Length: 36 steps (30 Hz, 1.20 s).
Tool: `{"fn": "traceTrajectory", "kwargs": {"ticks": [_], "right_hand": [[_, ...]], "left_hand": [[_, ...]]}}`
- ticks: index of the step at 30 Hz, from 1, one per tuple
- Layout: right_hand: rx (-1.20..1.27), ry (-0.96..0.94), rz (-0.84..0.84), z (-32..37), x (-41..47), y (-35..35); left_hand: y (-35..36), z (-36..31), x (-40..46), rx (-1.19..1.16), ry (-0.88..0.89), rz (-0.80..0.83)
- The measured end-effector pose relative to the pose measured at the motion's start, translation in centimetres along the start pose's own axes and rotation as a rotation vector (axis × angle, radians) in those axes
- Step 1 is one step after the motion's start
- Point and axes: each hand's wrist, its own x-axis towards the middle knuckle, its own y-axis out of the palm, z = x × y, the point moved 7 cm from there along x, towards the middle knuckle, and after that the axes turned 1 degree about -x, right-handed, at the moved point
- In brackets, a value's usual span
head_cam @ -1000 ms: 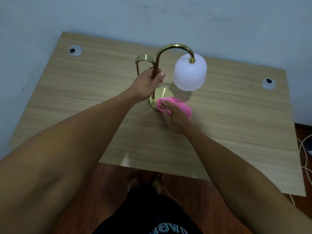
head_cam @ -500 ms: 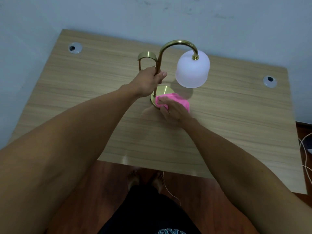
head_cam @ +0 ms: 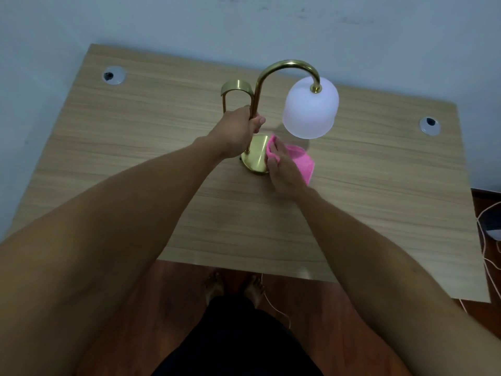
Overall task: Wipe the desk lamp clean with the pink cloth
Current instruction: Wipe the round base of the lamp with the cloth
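Observation:
A brass desk lamp stands on the wooden desk, with a curved neck, a white frosted shade hanging at the right and a round brass base. A second brass loop rises behind my hand. My left hand is wrapped around the lamp's stem just above the base. My right hand presses the pink cloth onto the right side of the base, fingers on top of the cloth.
Two round cable holes sit in the desk, one at the back left and one at the right. The wall rises right behind the desk. White cables lie on the floor at the right. My bare feet stand below the desk's front edge.
My right hand and the pink cloth have shifted across the lamp's base, now over its right part. My left hand keeps its grip on the stem.

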Motion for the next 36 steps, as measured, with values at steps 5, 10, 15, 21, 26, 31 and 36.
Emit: {"fn": "traceTrajectory", "kwargs": {"ticks": [5,10,15,21,26,31,36], "right_hand": [[-0.205,0.177,-0.092,2.7,-2.7,6.2],[-0.317,0.125,-0.122,6.7,-3.8,9.8],[-0.289,0.091,-0.165,3.4,-3.6,8.5],[-0.228,0.125,-0.13,1.3,0.9,3.5],[0.077,0.162,0.112,2.1,4.3,2.3],[0.432,0.264,0.075,2.7,3.7,0.5],[0.447,0.224,-0.04,2.9,3.8,-1.2]], "left_hand": [[0.0,0.0,-0.1,-0.045,-0.02,-0.024],[-0.1,-0.1,-0.1,-0.026,-0.013,0.001],[-0.1,-0.3,-0.1,-0.027,0.002,0.021],[0.0,-0.1,0.2,-0.052,-0.008,0.03],[0.0,-0.4,0.5,-0.016,0.015,0.02],[0.0,-0.8,0.1,0.03,0.032,0.024],[-0.1,-0.5,-0.1,0.031,0.017,0.01]]}}
